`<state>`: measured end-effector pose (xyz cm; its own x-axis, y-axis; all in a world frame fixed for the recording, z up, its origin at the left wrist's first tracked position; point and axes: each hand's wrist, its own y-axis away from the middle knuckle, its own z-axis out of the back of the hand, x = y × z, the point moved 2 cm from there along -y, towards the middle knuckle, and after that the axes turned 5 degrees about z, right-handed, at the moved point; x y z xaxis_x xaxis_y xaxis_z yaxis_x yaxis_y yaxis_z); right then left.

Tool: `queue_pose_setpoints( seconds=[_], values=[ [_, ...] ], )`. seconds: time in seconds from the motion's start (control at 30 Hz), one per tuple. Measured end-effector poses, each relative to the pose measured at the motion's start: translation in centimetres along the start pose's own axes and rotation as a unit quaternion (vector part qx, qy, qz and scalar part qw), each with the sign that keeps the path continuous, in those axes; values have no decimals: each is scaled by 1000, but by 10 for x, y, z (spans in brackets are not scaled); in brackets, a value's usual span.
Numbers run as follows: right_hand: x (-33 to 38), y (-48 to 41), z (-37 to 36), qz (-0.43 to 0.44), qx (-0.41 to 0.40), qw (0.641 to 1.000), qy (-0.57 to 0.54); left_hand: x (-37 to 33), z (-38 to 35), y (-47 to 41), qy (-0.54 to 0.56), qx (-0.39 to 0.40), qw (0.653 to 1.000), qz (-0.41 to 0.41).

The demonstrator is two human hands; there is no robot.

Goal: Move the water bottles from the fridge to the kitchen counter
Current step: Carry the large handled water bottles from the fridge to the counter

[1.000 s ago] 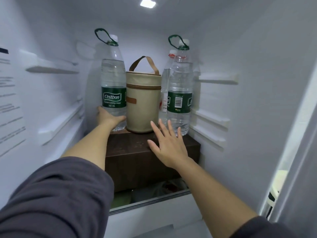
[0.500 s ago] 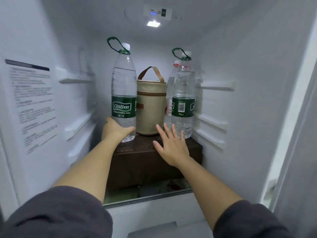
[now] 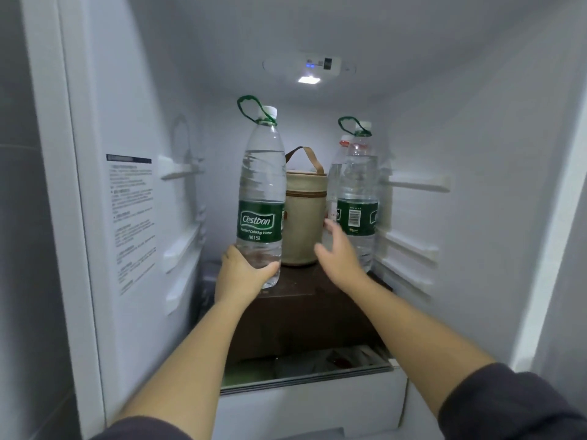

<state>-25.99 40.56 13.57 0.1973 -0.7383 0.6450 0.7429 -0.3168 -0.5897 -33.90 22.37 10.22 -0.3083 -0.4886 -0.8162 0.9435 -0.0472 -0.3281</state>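
Water bottle gripped low by left hand, right hand fingers spread, reaching beside second bottle

We are looking from one head camera, facing forward and a little down into the open fridge, standing close in front of it. Both forearms are reaching in from the bottom edge. The wide lens is bending the side walls.
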Motion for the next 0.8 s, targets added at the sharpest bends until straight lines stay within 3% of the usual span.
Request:
queue_pose_setpoints(
  seconds=[0.17, 0.37, 0.6, 0.8],
  values=[
    [91, -63, 17, 5, -15, 989, -149, 4, -3, -1, 14, -11, 1000, 0],
    [153, -112, 4, -21, 40, 988, -150, 10, -4, -4, 50, -4, 999, -11],
    [161, -128, -8, -33, 24, 991, -128, 11, -5, -5, 71, 10, 997, -18],
    [148, -107, 31, -12, 12, 991, -131, 4, -3, 1, 51, 15, 998, -44]
  ],
)
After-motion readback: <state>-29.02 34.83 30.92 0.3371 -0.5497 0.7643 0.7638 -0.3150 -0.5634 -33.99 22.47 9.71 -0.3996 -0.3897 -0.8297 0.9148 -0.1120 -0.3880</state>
